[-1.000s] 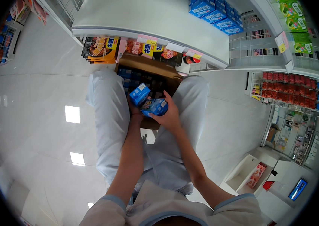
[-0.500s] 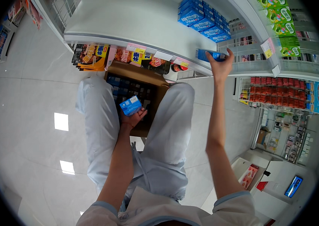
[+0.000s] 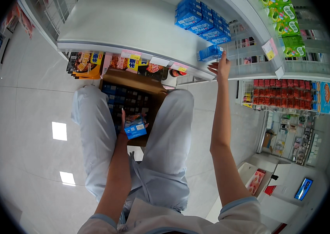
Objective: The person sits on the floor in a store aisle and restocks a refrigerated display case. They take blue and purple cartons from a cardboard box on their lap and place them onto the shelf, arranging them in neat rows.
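Note:
My left hand (image 3: 123,128) holds a small blue drink carton (image 3: 135,132) above the open cardboard box (image 3: 156,113) between my knees. Its thumb lies along one side and fingertips show at the other. In the box stand rows of dark-looking cartons (image 3: 131,99), partly shaded. At the shelf's front right corner, my right hand (image 3: 222,69) has its fingers apart, one fingertip at the end of a blue carton (image 3: 210,53) lying on the shelf. Behind that carton, several stacked blue cartons (image 3: 202,24) form a block against the wire side.
The white shelf (image 3: 114,19) has price tags (image 3: 159,61) along its front edge. Packaged foods (image 3: 85,62) stand below it. Green cartons (image 3: 285,23) sit on the shelf at right, with red packets (image 3: 282,93) hanging beyond. My legs flank the box.
My right hand has let go of the carton on the shelf and its fingers have spread. My left hand has lowered toward me, turning its carton.

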`<state>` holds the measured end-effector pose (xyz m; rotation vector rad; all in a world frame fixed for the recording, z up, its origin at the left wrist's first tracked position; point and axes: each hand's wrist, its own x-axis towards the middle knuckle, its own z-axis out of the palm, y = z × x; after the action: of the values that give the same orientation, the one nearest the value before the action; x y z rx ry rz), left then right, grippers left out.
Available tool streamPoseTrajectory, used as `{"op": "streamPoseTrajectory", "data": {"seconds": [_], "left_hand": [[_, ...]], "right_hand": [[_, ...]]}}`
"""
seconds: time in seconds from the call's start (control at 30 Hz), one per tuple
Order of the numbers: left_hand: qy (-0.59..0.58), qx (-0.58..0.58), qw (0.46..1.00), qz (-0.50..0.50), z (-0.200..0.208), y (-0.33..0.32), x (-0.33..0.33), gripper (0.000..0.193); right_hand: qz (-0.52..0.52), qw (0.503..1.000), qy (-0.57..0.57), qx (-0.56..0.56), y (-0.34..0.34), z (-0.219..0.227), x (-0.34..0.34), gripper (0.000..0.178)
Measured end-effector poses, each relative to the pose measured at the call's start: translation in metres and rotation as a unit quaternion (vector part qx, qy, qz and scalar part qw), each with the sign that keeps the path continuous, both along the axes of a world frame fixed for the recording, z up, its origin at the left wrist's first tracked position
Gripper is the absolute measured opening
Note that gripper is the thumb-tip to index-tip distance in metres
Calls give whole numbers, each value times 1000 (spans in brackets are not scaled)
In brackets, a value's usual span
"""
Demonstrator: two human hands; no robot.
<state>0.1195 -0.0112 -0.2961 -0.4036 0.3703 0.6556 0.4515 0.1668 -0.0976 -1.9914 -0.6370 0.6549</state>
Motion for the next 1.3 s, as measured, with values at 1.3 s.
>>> {"op": "streamPoseTrajectory", "data": {"seconds": [1.3], "left_hand": [[-1,-36,999,-41,-5,-1,1,81]], "right_hand": [[-49,922,356,141,97,-35,108,60]]}}
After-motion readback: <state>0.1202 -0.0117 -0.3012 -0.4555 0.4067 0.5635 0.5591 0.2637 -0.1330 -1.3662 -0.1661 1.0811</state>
